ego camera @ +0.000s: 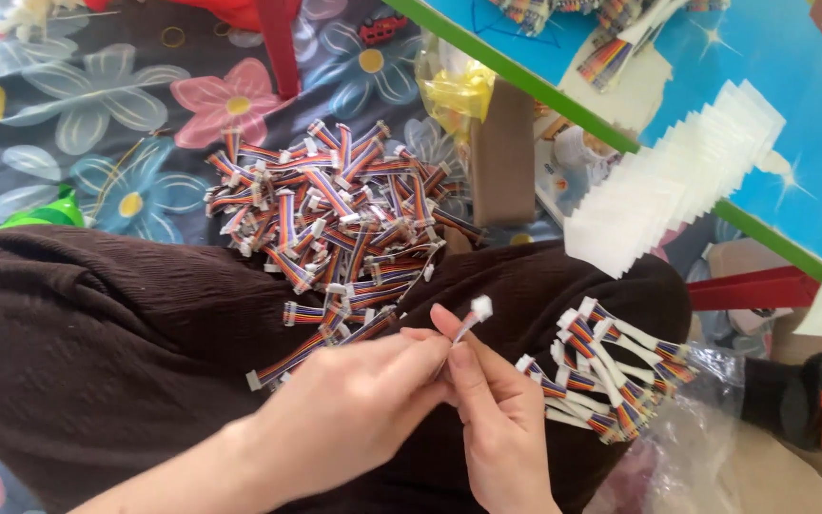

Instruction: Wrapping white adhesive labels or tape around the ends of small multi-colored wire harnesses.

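While pinching, both hands (pixel 430 400) on cable (pixel 473 314)

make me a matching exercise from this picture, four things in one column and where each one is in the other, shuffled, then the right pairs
Things:
1. big cable pile
2. cable with white connector
3. stack of white bags
4. small cable bundle

Places:
A. pinched between the left hand and right hand
B. on the blue table, at its green edge
C. on the flowered mat and brown lap
D. on the lap, right of the hands

Pairs: 1-C, 2-A, 3-B, 4-D
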